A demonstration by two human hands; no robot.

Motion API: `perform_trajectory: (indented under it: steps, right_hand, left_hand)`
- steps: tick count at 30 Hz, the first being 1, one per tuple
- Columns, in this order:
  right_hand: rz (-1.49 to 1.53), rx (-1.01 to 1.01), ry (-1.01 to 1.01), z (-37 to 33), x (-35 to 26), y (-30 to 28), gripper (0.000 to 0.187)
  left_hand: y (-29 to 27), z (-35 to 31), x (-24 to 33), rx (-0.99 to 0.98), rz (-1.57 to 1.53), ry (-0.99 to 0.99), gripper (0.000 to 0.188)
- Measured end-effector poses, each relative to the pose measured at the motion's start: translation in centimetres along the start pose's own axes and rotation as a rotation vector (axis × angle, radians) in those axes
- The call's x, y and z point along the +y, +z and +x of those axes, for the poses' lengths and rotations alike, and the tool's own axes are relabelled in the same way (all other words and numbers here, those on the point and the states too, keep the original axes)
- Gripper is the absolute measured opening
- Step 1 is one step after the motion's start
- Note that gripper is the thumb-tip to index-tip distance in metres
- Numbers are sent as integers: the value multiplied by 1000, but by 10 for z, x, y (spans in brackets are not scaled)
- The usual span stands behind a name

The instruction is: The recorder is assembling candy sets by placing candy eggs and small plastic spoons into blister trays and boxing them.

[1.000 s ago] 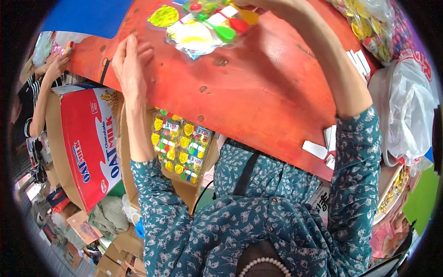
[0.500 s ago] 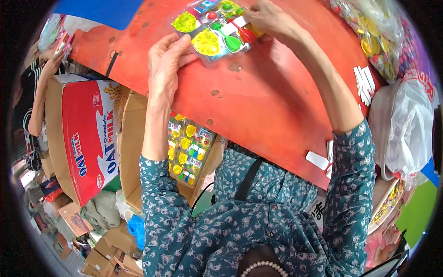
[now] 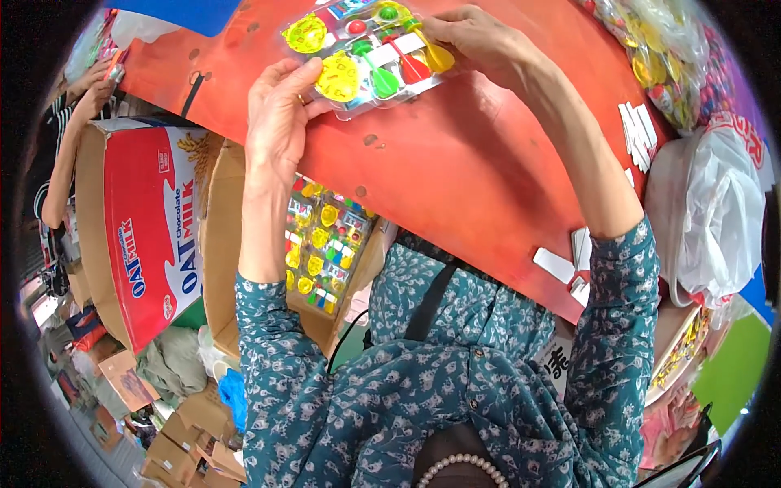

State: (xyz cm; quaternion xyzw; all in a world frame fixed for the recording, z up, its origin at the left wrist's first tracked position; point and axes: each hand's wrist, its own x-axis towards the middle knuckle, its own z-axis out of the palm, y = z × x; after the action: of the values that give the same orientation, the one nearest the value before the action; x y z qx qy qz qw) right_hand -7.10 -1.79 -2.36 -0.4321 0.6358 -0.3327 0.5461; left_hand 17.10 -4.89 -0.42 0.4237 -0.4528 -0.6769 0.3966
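Note:
A clear plastic blister tray [image 3: 351,112] of small toy parts is held between my hands above the red table. In it are yellow round pieces [image 3: 337,77], a red ball, and a row of paddle-shaped pieces: a green one [image 3: 385,83], a red one [image 3: 416,70] and a yellow one [image 3: 440,58]. White strips lie across the paddles' stems. My left hand [image 3: 281,106] pinches the tray's left edge, thumb on top. At the upper right edge, my right hand [image 3: 482,47] has its fingers closed beside the yellow paddle; its fingertips are partly hidden.
Below the red table [image 3: 439,179], at my left, an open carton [image 3: 224,252] holds several similar filled trays [image 3: 325,236]. White strips [image 3: 556,265] lie near the table edge, more [image 3: 639,137] farther right. Bags of colourful parts [image 3: 651,57] stand far right. Another person's hands [image 3: 89,98] show far left.
The tray has moved a little left in view with both hands. The yellow paddle, mostly covered by my right hand before, now shows beside the red one.

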Motion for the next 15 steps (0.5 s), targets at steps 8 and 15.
perform_trajectory:
  steps: [8,15]
  right_hand:
    - [108,-28,-23,-27,-29,32,34]
    - [-28,-153,-279,-53,-53,99,50]
  left_hand:
    - [-28,-27,-1,67,-141,52,45]
    - [-92,-79,18,151,-201,195,30]
